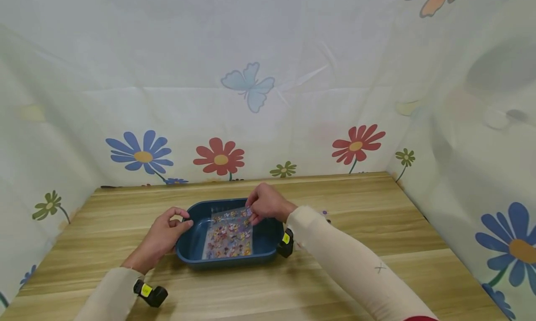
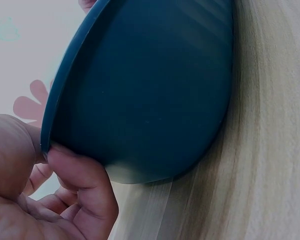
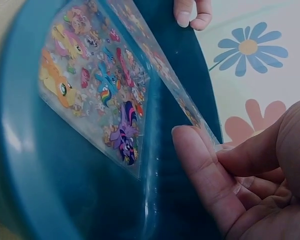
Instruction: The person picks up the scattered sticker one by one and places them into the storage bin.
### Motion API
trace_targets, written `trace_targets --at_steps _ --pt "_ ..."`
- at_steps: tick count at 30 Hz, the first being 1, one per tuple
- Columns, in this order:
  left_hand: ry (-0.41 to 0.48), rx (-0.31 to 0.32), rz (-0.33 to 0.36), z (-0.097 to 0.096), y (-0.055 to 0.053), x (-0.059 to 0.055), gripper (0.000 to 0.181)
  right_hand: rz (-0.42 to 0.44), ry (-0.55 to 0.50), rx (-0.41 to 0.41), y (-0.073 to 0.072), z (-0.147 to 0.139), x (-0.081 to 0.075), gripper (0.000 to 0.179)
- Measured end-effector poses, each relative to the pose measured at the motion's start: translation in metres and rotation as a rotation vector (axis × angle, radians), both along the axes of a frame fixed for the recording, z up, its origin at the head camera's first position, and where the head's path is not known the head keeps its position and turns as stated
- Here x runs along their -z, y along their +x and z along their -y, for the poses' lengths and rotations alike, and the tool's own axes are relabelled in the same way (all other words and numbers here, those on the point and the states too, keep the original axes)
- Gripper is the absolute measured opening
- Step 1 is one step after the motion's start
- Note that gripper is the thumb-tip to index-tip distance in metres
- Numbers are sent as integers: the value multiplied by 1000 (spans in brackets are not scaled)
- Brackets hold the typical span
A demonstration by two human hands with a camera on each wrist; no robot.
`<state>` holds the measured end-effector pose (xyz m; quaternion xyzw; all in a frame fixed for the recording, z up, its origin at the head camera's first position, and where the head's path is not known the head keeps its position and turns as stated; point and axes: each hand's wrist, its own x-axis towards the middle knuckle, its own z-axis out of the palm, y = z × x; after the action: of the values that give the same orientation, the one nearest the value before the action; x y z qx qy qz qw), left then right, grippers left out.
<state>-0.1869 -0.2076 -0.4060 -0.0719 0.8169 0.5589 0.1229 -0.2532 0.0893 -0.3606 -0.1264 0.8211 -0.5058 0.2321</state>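
Note:
A dark blue plastic basin (image 1: 190,239) with rounded corners stands on the table. Inside it is a clear plastic sheet (image 1: 230,235) printed with small colourful cartoon ponies, leaning with one edge raised. My right hand (image 1: 268,203) reaches over the basin and pinches that raised edge between thumb and fingers, seen close up in the right wrist view, where the sheet (image 3: 105,80) looks bent. At the basin's left end, my left hand (image 1: 163,232) holds the rim, its curled fingers and thumb at the edge in the left wrist view (image 2: 75,185).
The wood-grain table (image 1: 356,256) spreads around the basin. Small dark and purple bits (image 1: 324,212) lie right of it, partly hidden by the right sleeve (image 1: 347,265). A pale curtain (image 1: 293,125) printed with flowers and butterflies surrounds the table's back and sides.

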Motion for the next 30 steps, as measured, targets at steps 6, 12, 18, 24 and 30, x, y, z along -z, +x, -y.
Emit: trace_targets --at_steps 6,12,18,24,30 --pt "15 3 -8 -1 2 -3 32 -3 -7 3 2 3 3 19" --pt "7 5 -11 -3 4 -5 32 -2 15 -1 2 4 7 22" --pt "3 3 -6 -4 3 -6 31 -12 17 -10 2 6 10 24" --pt "-6 7 -9 -2 2 -4 31 -16 40 -7 2 9 10 24" --pt "-4 8 -10 -1 2 -3 31 -59 116 -9 3 11 9 22"
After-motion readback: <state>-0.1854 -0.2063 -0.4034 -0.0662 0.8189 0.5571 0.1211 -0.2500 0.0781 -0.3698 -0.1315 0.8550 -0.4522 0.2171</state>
